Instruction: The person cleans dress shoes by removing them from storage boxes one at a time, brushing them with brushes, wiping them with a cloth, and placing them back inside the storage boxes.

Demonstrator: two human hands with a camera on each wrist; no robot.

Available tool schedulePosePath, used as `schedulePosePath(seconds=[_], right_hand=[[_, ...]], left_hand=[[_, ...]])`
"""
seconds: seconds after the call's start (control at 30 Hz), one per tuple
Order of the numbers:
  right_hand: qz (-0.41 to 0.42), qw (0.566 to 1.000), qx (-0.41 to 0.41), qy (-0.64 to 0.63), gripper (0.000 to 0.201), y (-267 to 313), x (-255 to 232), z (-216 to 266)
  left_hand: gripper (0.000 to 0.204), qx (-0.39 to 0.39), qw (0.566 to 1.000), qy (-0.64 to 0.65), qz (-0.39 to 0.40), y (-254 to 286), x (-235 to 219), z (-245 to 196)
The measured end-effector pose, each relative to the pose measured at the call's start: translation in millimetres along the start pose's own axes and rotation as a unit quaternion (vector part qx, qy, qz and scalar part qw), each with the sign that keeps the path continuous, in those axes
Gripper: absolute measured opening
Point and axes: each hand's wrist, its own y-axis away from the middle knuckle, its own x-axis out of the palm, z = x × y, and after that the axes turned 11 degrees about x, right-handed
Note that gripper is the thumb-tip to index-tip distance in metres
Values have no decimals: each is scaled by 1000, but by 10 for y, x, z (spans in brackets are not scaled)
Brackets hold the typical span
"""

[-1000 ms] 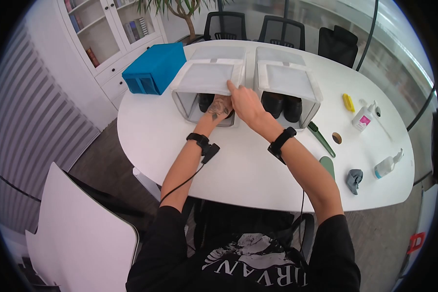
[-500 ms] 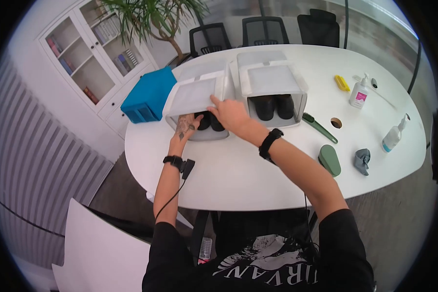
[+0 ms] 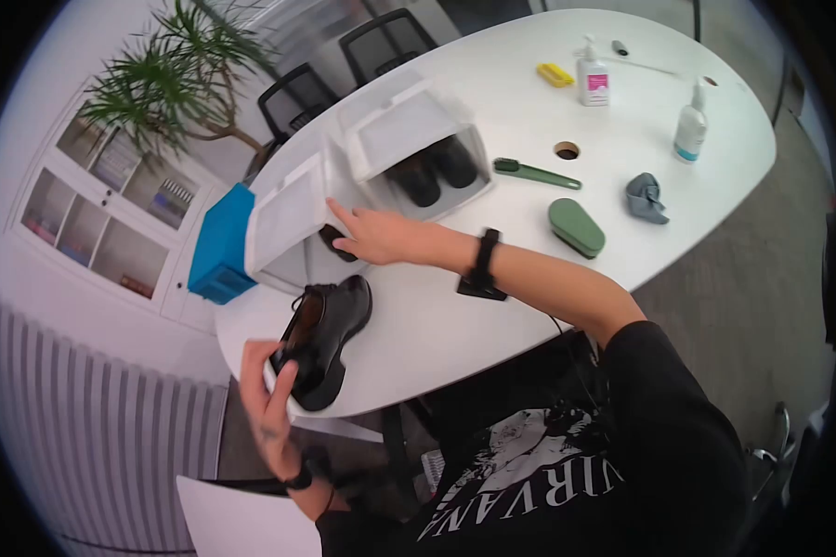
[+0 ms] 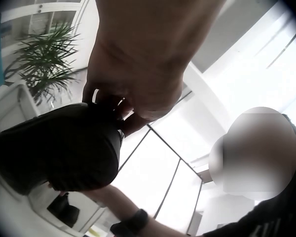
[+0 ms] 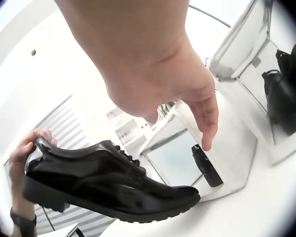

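Note:
My left hand (image 3: 267,408) grips a glossy black lace-up dress shoe (image 3: 348,311) by its heel, over the table's near left edge. In the right wrist view the shoe's toe points toward the mouth of the left white shoe box (image 3: 288,209). At that box's front opening is my right hand (image 3: 385,238), index finger stretched out at the edge of the raised flap. The thumb stands apart from the fingers. A second black shoe (image 5: 207,167) sits inside the same box, partly hidden by my right hand in the head view.
A second white box (image 3: 409,130) holds a pair of black shoes (image 3: 432,172). Beside the left box stands a blue box (image 3: 223,246). To the right lie a green-handled brush (image 3: 537,174), a green oval brush (image 3: 576,227), a grey cloth (image 3: 646,198), a yellow item (image 3: 555,74) and two pump bottles (image 3: 594,79).
My left hand has come out of the left box with a black shoe and moved toward the near left table edge. My right hand stays by the box flap. The head view has turned.

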Motion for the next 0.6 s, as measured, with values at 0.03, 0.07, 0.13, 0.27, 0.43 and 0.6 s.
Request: schedulePosePath(seconds=[0.03, 0.07, 0.13, 0.27, 0.43, 0.6], right_hand=[[-7, 999, -16, -37, 68, 191, -78, -98], [-74, 997, -19, -20, 65, 496, -274, -159], [-172, 984, -30, -17, 53, 988, -548, -511], [-278, 911, 77, 296, 62, 1826, -1007, -1160], [-208, 905, 171, 328, 69, 2166, -957, -1670], [-176, 924, 186, 282, 65, 2144, -949, -1538]], left_hand=[[30, 9, 1000, 21, 6, 2, -50, -194], [30, 38, 998, 38, 16, -6, -46, -292], [31, 69, 995, 65, 34, 29, 24, -443], [28, 102, 985, 88, 109, -84, 615, -396], [24, 137, 972, 17, 190, -154, 1353, 79], [25, 139, 965, -86, 203, -149, 1410, 114]])
